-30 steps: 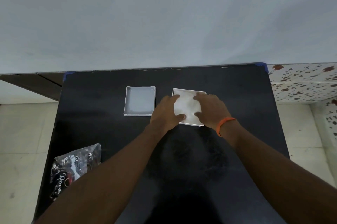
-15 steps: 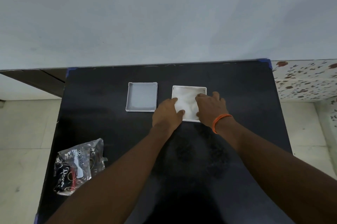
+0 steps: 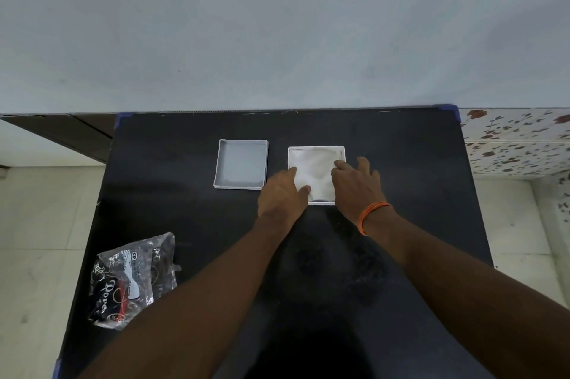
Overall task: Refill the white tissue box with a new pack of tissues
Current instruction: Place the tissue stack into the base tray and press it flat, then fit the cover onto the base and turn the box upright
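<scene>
The white tissue box [image 3: 316, 147] lies open on the black table [image 3: 401, 162], with white tissues [image 3: 314, 168] lying inside it. My left hand [image 3: 282, 193] rests on the box's near left corner, thumb on the tissues. My right hand [image 3: 356, 182] lies flat over the box's right side, fingers spread and pressing on the tissues. Its wrist wears an orange band. The box's white lid [image 3: 241, 164] lies upside down just left of the box, apart from both hands.
A crumpled clear and black plastic wrapper [image 3: 132, 280] lies at the table's near left. A pale wall stands behind the table's far edge. Tiled floor shows on both sides, with a flower-patterned surface [image 3: 518, 141] at the right.
Both hands have slid back toward me and outward over the tissues, leaving more of the tissue stack uncovered. The view has shifted slightly.
</scene>
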